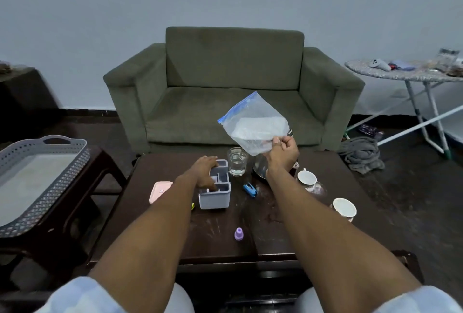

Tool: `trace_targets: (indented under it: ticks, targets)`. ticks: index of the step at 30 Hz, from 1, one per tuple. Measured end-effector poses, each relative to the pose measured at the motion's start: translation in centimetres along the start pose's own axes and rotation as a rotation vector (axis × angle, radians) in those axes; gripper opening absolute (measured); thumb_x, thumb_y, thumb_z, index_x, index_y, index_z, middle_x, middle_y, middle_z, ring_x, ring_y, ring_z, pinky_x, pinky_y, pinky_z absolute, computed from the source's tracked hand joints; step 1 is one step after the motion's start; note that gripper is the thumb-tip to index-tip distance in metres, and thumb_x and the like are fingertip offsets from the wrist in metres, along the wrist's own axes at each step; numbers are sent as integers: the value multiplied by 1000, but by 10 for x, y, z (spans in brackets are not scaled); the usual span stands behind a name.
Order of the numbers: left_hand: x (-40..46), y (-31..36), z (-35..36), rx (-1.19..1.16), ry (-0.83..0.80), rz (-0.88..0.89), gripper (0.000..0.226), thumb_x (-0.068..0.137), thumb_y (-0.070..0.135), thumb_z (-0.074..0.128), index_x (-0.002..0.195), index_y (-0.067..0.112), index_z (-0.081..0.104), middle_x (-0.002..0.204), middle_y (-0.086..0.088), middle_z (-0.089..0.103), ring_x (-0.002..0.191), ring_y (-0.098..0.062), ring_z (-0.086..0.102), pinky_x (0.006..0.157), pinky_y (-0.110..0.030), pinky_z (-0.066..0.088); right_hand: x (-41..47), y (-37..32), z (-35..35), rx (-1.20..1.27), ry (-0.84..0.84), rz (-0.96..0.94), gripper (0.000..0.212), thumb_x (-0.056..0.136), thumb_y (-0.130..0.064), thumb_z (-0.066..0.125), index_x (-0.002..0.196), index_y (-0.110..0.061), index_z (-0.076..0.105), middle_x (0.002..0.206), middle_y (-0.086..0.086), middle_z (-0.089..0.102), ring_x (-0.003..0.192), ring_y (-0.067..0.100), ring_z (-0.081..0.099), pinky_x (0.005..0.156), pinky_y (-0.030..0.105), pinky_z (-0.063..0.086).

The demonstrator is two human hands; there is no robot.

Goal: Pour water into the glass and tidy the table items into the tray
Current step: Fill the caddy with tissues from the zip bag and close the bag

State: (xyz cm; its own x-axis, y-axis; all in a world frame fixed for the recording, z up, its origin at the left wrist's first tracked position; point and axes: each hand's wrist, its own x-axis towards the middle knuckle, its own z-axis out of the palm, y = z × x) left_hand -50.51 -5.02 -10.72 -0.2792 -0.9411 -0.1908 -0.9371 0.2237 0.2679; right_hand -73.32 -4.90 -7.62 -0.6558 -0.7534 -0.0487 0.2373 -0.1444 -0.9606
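My right hand (284, 152) pinches the lower corner of a clear zip bag (254, 124) with a blue seal, held up above the far side of the dark table (220, 240). My left hand (204, 172) grips the left side of a grey divided caddy (216, 191) standing on the table. A glass (237, 161) with water in it stands just behind the caddy. The grey perforated tray (42, 180) rests on a stool to the left, apart from the table.
On the table lie a pink lidded box (160, 191), a blue clip (250, 189), a purple cap (238, 233), two white cups (307, 178) (344, 208) and a metal bowl (259, 170). A green sofa (233, 87) stands behind; an ironing board (406, 73) stands at right.
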Motion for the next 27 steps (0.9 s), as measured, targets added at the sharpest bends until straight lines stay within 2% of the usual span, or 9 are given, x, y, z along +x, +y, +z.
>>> trace_targets:
  ticks: [6, 9, 11, 13, 14, 17, 20, 24, 27]
  targets:
    - [8, -25, 35, 0, -120, -45, 91, 81, 19, 79, 159, 15, 33, 173, -5, 14, 161, -31, 9, 128, -39, 20, -7, 10, -2, -5, -3, 19, 24, 96, -6, 68, 82, -25, 62, 79, -3, 71, 81, 18, 68, 90, 57, 61]
    - [11, -20, 10, -286, -138, -112, 81, 74, 13, 70, 150, 26, 45, 165, -9, 32, 150, -36, 37, 113, -45, 45, -11, 9, -1, 49, -19, 48, 24, 95, -7, 68, 80, -26, 63, 76, -7, 73, 81, 19, 70, 88, 63, 60]
    - [16, -5, -26, -670, 87, -157, 54, 80, 5, 62, 133, 12, 62, 127, -11, 63, 108, -29, 64, 87, -33, 54, -15, 1, 2, 77, -38, 62, 24, 97, -6, 66, 81, -24, 63, 74, -9, 73, 79, 17, 69, 88, 64, 60]
    - [19, 11, -71, -1009, 403, -239, 14, 80, 7, 62, 87, 15, 70, 87, -9, 63, 78, -23, 56, 64, -27, 44, -19, -12, 5, 109, -75, 83, 24, 100, -5, 63, 82, -21, 61, 78, -5, 72, 75, 15, 67, 85, 59, 62]
    - [19, 18, -93, -1150, 490, -261, 10, 83, 10, 65, 76, 18, 65, 79, -8, 62, 71, -22, 54, 59, -27, 42, -22, -19, 6, 130, -88, 86, 24, 101, -5, 62, 83, -20, 61, 80, -2, 72, 75, 14, 67, 81, 55, 61]
    - [10, 27, -146, -1360, 511, -253, 12, 92, 24, 72, 92, 12, 70, 90, -11, 75, 74, -21, 71, 70, -31, 60, -33, -40, 9, 204, -122, 111, 20, 103, -4, 61, 87, -17, 60, 91, 4, 71, 86, 18, 69, 74, 43, 64]
    - [0, 32, -175, -1340, 534, -196, 17, 88, 12, 76, 101, -1, 75, 86, -17, 74, 64, -18, 70, 63, -26, 63, -48, -55, 9, 290, -165, 138, 18, 104, -2, 58, 91, -14, 59, 93, 6, 71, 84, 15, 70, 64, 33, 63]
    - [-13, 40, -194, -1294, 517, -132, 12, 85, 1, 79, 95, 3, 74, 77, -14, 70, 57, -14, 63, 51, -18, 56, -62, -67, 8, 371, -269, 177, 20, 104, 1, 57, 90, -13, 58, 88, 4, 71, 85, 17, 69, 77, 45, 64]
    - [-21, 48, -204, -1231, 462, -100, 21, 87, -8, 72, 107, -1, 72, 80, -13, 71, 55, -11, 64, 52, -17, 55, -64, -65, -1, 382, -387, 228, 19, 103, 3, 57, 91, -12, 59, 88, 5, 74, 85, 19, 70, 85, 52, 60]
